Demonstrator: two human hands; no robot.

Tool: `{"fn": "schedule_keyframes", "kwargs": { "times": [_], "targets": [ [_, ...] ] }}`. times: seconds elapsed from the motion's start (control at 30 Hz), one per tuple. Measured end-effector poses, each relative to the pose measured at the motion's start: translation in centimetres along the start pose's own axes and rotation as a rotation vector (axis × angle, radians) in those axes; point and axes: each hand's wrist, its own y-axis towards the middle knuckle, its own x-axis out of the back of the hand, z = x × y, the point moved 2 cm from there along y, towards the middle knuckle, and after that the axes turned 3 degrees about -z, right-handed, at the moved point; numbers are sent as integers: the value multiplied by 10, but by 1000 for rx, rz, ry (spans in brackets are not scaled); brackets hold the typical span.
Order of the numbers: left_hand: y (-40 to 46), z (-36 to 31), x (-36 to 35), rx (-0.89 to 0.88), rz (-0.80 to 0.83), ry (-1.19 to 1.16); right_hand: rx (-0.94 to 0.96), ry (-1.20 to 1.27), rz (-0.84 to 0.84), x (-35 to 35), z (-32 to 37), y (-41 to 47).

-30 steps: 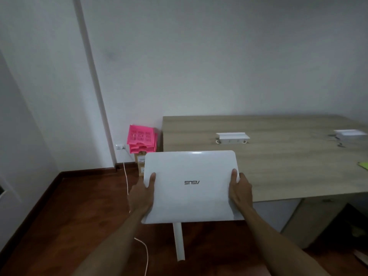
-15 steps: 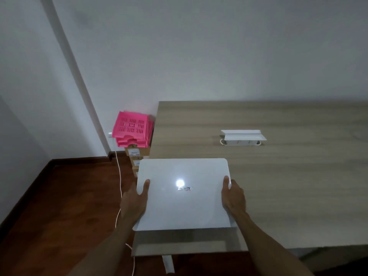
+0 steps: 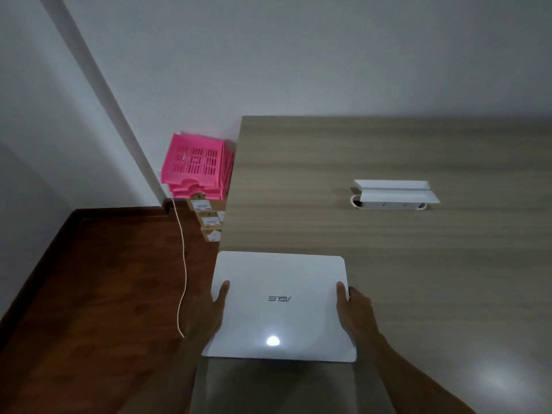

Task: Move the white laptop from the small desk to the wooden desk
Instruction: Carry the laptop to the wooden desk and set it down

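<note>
Laptop [image 3: 280, 306] advanced over bench [image 3: 388, 249], lower centre | left hand [image 3: 206, 312], right hand [image 3: 357, 310] clamped its sides | lower flat, inboard of left edge.

The laptop [image 3: 280, 306] has a smooth, glossy white lid that throws back a bright spot of light, with a shiny metallic logo. The bench [image 3: 388, 264] is pale wood grain with a matt top that takes a soft sheen near its front edge. The floor [image 3: 104, 279] is dark reddish wood, faintly polished. The pink trays [image 3: 197, 168] look like slotted plastic. The wall [image 3: 298, 55] is flat matt paint.
</note>
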Motion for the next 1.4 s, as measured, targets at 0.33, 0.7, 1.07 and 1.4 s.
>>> {"fn": "schedule_keyframes", "kwargs": {
  "times": [0.33, 0.7, 1.07, 1.4],
  "targets": [
    [18, -19, 0, -201, -33, 176, 13, -235, -67, -34, -2, 38],
    [26, -21, 15, -341, -52, 247, 137, -467, -70, -39, 16, 49],
    [37, -6, -8, -367, -165, 248, 191, -693, -33, -36, 20, 50],
    [52, 6, -21, -359, -58, 226, 177, -632, -9, -34, 18, 50]
  ]
}}
